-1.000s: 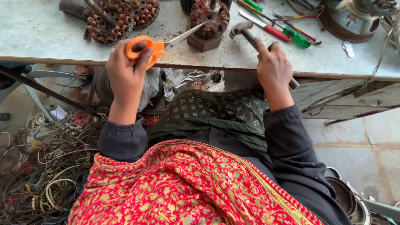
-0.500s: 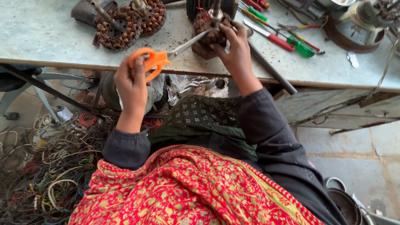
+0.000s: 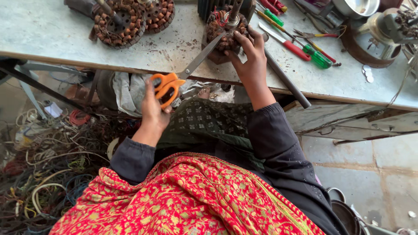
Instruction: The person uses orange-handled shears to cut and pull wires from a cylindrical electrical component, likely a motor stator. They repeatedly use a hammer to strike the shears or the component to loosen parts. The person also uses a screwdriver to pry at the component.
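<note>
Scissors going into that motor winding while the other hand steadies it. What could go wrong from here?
1. The scissors point their tips at the wound motor core right beside the right hand; a slip could likely nick the fingers.
2. The core sits near the table edge; a hard pull might drag it off.
3. The left hand grips the handles off the table, unsupported, so aim may wander.

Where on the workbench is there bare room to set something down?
Bare workbench lies left of the stator rings, and between them and the wound coil under the right hand. Crowded beyond the screwdrivers.
</note>
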